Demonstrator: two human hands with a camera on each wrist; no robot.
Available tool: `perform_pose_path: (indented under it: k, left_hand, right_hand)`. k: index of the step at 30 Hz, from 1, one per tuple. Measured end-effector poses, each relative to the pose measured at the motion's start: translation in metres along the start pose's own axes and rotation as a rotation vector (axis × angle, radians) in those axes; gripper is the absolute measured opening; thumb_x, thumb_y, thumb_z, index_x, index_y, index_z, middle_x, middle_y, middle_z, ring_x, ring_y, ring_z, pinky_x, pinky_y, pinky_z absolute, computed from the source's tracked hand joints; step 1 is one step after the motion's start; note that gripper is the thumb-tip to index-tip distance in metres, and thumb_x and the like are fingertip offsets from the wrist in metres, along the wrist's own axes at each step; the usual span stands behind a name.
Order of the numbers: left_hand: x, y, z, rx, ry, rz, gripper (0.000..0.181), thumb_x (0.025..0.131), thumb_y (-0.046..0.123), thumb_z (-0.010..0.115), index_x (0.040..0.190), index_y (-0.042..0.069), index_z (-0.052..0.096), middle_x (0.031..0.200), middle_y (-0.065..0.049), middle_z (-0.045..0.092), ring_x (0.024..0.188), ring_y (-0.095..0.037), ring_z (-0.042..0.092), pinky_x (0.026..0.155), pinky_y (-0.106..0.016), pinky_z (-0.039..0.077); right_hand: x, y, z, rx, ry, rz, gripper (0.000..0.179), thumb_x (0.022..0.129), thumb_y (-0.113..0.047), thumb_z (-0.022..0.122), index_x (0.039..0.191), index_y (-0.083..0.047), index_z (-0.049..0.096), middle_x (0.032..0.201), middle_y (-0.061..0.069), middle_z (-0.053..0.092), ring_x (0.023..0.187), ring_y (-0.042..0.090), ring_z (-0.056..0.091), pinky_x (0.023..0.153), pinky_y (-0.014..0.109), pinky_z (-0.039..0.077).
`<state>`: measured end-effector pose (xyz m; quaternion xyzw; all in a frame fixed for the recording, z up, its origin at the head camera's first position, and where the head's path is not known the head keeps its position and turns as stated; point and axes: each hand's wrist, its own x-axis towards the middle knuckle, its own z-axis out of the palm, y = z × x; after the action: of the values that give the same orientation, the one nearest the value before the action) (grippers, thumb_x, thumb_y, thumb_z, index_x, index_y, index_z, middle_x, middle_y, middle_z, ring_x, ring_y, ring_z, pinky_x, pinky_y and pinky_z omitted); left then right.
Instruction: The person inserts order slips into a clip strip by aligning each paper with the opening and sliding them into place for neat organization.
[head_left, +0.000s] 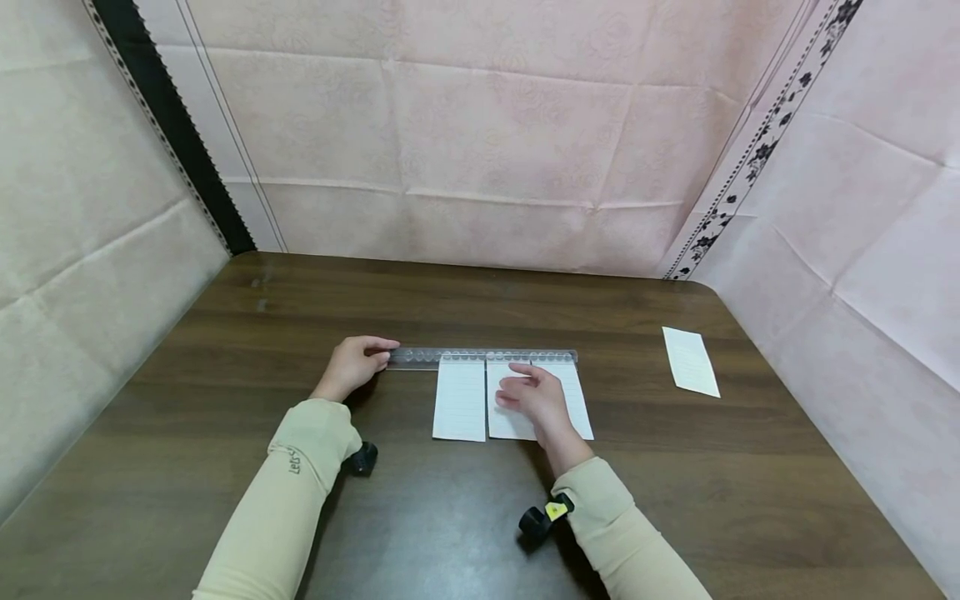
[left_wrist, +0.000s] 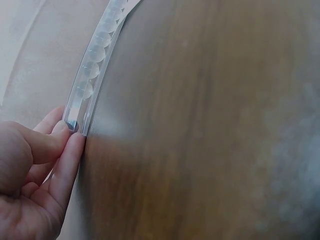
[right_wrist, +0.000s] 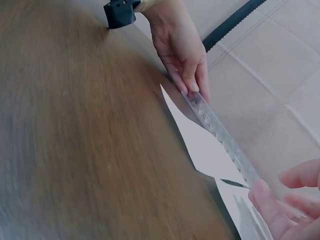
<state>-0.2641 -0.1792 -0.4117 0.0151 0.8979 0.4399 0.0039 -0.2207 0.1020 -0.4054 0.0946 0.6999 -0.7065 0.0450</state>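
A clear plastic ruler (head_left: 416,358) with a row of round shapes along it lies crosswise on the table. My left hand (head_left: 352,364) pinches its left end between thumb and fingers; the left wrist view shows this grip on the ruler (left_wrist: 92,70) closely. White lined paper slips (head_left: 460,400) lie side by side with their top edges at the ruler. Whether those edges go over or under it, I cannot tell. Over the slips to the right, my right hand (head_left: 542,404) hovers with loosely bent, parted fingers, holding nothing, and hides part of them.
Another white lined slip (head_left: 691,362) lies apart on the right of the brown wooden table (head_left: 247,467). Pale cloth (head_left: 495,142) hangs at the back and on both sides. A black device (head_left: 363,459) is at the left wrist, another (head_left: 536,522) at the right.
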Motion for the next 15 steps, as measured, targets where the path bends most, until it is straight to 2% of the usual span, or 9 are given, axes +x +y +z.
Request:
perform_pose_path:
  k: [10, 15]
  left_hand:
    - [-0.002, 0.002, -0.001, -0.004, 0.001, 0.003, 0.025, 0.091, 0.006, 0.058, 0.115, 0.005, 0.067, 0.118, -0.017, 0.060, 0.096, -0.025, 0.056, 0.081, -0.034, 0.049]
    - [-0.001, 0.002, 0.000, -0.014, -0.004, -0.004, 0.025, 0.091, 0.006, 0.058, 0.115, 0.005, 0.067, 0.118, -0.016, 0.060, 0.096, -0.025, 0.056, 0.081, -0.033, 0.049]
  right_hand:
    - [0.011, 0.006, -0.012, 0.124, 0.078, -0.044, 0.034, 0.085, 0.005, 0.059, 0.119, 0.011, 0.055, 0.092, 0.021, 0.062, 0.067, 0.018, 0.065, 0.065, 0.030, 0.054]
    - [0.012, 0.007, -0.022, 0.107, 0.109, -0.043, 0.032, 0.088, 0.000, 0.058, 0.118, 0.010, 0.056, 0.092, 0.022, 0.063, 0.066, 0.017, 0.065, 0.064, 0.029, 0.054]
